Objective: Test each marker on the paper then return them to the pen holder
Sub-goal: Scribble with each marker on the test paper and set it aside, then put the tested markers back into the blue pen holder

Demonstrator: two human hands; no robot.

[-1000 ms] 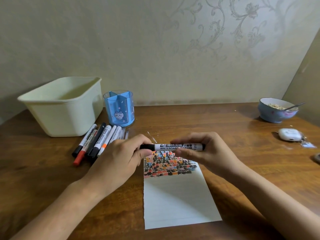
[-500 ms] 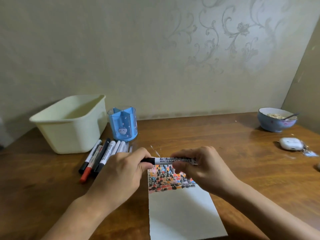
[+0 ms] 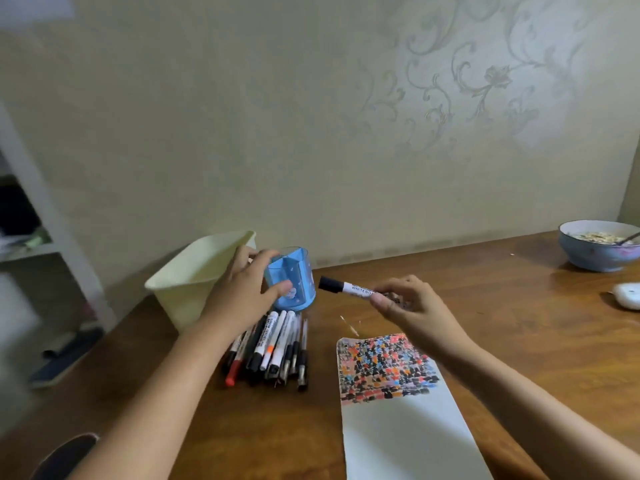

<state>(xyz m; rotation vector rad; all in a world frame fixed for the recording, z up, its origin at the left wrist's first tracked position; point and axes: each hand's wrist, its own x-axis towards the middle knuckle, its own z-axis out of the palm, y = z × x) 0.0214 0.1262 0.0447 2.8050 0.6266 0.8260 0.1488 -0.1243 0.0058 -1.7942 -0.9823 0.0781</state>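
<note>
brightness: dim, warm-greenish indoor light overall
source: a pale bright patch is seen on the patterned wallpaper wall at upper right; the source itself is not shown
glare: soft sheen is noted on the brown wooden table top near the right edge; the white paper sheet is not blown out
shadows: soft, weak-edged ones are cast under the forearms
blur: the left edge is smeared; the white shelf unit is unreadable
focus: centre is fairly sharp, marker print partly legible
distortion: wide-angle bending is seen, table edge tilted
</note>
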